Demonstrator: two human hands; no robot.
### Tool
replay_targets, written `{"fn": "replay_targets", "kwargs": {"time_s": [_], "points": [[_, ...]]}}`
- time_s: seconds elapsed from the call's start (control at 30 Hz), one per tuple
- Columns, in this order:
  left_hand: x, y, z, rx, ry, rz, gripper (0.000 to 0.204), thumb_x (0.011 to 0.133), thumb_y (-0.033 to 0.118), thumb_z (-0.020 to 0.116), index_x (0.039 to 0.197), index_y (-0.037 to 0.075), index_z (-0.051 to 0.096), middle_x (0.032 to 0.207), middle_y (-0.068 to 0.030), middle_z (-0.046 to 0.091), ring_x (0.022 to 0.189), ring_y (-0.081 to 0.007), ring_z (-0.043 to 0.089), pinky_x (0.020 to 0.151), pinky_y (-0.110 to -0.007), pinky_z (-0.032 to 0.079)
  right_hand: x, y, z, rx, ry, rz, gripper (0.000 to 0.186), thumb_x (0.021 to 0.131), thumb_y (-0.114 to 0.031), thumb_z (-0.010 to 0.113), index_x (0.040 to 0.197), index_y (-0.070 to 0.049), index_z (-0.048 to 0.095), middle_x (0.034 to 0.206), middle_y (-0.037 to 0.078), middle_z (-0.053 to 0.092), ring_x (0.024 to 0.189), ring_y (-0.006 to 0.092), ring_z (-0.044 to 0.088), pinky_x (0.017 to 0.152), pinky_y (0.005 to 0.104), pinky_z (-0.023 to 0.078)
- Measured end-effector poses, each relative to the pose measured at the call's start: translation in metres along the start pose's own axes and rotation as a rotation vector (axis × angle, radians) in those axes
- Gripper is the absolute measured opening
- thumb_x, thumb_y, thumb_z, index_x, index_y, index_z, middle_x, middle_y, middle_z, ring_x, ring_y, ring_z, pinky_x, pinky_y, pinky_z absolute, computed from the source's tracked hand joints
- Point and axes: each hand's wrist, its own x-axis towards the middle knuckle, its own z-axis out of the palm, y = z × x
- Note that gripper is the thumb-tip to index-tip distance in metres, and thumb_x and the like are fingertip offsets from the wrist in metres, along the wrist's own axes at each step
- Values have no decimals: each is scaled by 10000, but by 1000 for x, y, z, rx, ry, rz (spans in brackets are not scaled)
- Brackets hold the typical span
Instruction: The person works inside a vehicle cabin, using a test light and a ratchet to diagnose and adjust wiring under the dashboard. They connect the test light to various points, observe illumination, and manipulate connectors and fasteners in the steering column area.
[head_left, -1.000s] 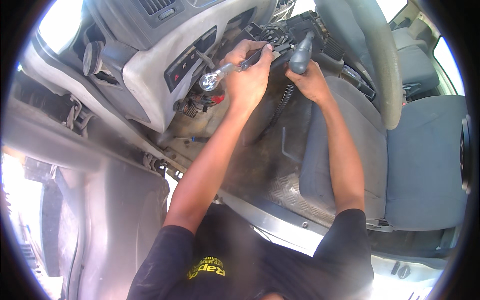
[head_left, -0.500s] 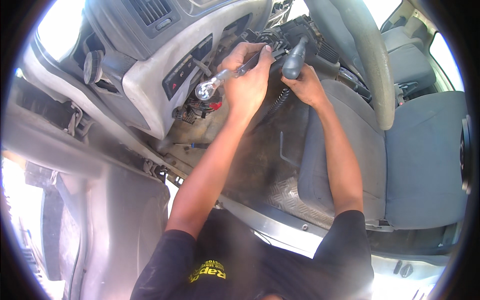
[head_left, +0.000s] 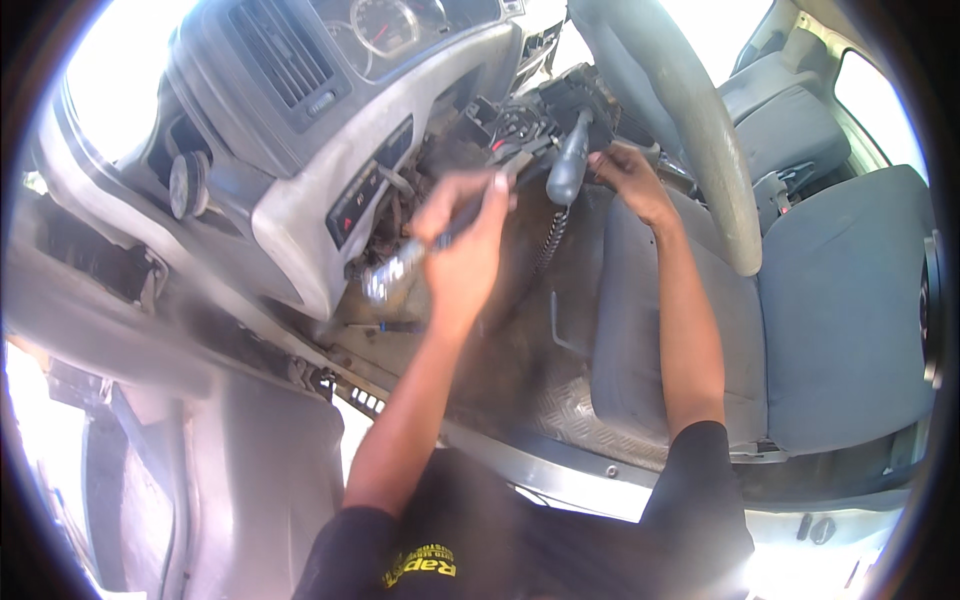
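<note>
While the left hand (head_left: pixel 468 262) gripped a clear-ended tool (head_left: pixel 462 220), its far tip toward the exposed steering-column parts (head_left: pixel 520 126), the right hand (head_left: pixel 636 186), fingers curled, was just beside the grey lever (head_left: pixel 569 168), any hold unclear.

silvery, blurred handle (head_left: pixel 390 276) at the left grip (head_left: pixel 464 245); dark grey lever (head_left: pixel 569 168) beside the right grip (head_left: pixel 634 186); blue-grey seat (head_left: pixel 840 310) rightward.

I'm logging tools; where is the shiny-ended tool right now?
In the head view, left of centre: the shiny-ended tool is in the left hand, its end showing below the switch panel.
</note>
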Motion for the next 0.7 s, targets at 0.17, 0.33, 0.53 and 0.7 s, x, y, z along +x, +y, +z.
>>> {"fn": "replay_targets", "kwargs": {"time_s": [0.17, 0.33, 0.53, 0.7], "points": [[-68, -2, -35, -69, -75, -296, 151, 1035, 112, 753, 1080, -32, 739, 973, -70, 800, 854, -92, 729, 772, -235, 554, 56, 62, -27, 791, 361, -107, 574, 1109, -444, 604, 1498, -25, 555, 1461, 129, 636, 1381, 244, 572, 1114, 456, 511], [-90, 3, -79, 18, -134, -447, 195, 1036, 143, 760, 1084, -42, 723, 1021, -107, 806, 889, -113, 737, 820, -255, 554, 70, -11, 20, 898, 351, 83, 606, 1102, -470, 583, 1511, -26, 526, 1436, 142, 638, 1271, 277, 653, 1072, 482, 562], [-93, -5, -99, 13, -118, -520, 198, 1034, 138, 760, 1091, -46, 717, 1025, -116, 801, 904, -119, 736, 836, -265, 556, 82, 3, 28, 957, 197, 9, 630, 1069, -434, 637, 1496, 16, 524, 1368, 172, 658, 1214, 283, 688, 993, 447, 605], [-97, -5, -104, 0, -90, -595, 180, 1041, 124, 746, 1092, -46, 717, 1044, -128, 802, 929, -125, 736, 851, -283, 576, 72, -22, 39, 985, -76, -141, 654, 1041, -404, 682, 1483, 50, 523, 1311, 197, 674, 1165, 287, 718, 928, 418, 641]]}}
